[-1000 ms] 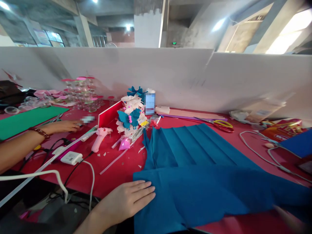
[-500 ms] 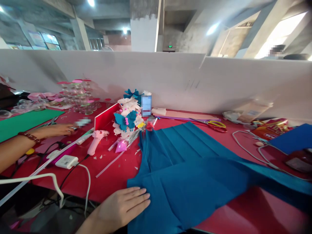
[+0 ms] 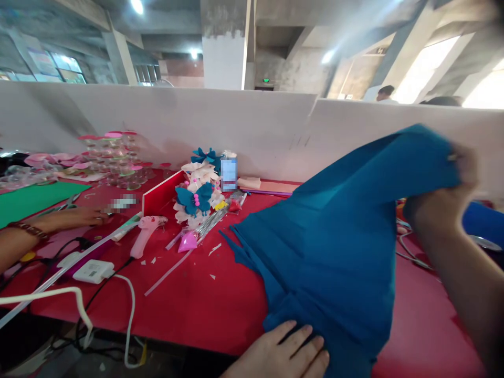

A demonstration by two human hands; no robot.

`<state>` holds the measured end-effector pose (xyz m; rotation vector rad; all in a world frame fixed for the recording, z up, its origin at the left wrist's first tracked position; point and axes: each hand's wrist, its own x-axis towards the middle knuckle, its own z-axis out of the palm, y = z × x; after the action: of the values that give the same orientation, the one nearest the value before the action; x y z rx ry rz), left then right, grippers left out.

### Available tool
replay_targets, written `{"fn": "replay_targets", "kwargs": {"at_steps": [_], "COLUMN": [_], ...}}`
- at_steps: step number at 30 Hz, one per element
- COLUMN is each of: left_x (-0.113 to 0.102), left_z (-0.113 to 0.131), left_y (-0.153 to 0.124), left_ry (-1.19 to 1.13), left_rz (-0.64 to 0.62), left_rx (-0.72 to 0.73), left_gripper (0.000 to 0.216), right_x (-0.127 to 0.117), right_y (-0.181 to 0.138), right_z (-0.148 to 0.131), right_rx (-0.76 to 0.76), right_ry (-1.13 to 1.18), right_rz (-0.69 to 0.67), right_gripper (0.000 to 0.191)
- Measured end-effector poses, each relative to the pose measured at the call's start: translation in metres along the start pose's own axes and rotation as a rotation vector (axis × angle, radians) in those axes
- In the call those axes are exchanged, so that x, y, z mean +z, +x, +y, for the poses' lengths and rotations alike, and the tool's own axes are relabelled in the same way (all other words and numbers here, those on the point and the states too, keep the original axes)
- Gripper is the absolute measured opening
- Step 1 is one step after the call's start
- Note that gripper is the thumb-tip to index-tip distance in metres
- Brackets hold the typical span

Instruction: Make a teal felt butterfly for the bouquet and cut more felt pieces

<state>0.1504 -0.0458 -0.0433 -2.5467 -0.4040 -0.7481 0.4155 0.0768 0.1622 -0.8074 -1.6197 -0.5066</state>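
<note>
A large sheet of teal fabric (image 3: 334,226) is draped in folds, its far right part lifted off the table. My right hand (image 3: 449,191) grips that raised edge, the fingers closed on the fabric; the hand is somewhat blurred by motion. At the near side, my left hand (image 3: 289,352) lies on the lower part of the fabric, palm down and fingers a little apart. The fabric's narrow left tip (image 3: 244,249) rests on the red tabletop. Scissors seen earlier at the back are hidden behind the sheet.
Left of the fabric are a pink glue gun (image 3: 145,236), flowers with a teal butterfly (image 3: 196,198), a phone (image 3: 229,174) and a white charger (image 3: 93,271) with cables. A co-worker's hand (image 3: 84,216) works at far left. A white partition (image 3: 157,115) stands behind.
My right hand has come into view, raising the fabric's right part. The fabric has shifted right, baring more red tabletop. My left hand has moved right with it.
</note>
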Motion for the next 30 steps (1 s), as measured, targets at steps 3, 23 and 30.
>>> {"fn": "replay_targets", "kwargs": {"at_steps": [3,23,30], "left_x": [0.016,0.035,0.043], "left_z": [0.007,0.013,0.018], "left_y": [0.010,0.022,0.026], "left_ry": [-0.024,-0.088,-0.077], "left_rz": [0.003,0.138,0.262], "left_rx": [-0.059,-0.199,-0.271], "left_gripper": [0.030,0.026,0.026], "right_x": [0.022,-0.019,-0.012], "right_y": [-0.014,-0.125,-0.127], "right_z": [-0.016,-0.063,-0.017], "right_rx": [-0.047,-0.125,0.234], "right_ry": [0.022,-0.345,-0.731], "right_rz": [-0.512,-0.997,-0.934], "right_gripper": [0.045,0.064,0.056]}}
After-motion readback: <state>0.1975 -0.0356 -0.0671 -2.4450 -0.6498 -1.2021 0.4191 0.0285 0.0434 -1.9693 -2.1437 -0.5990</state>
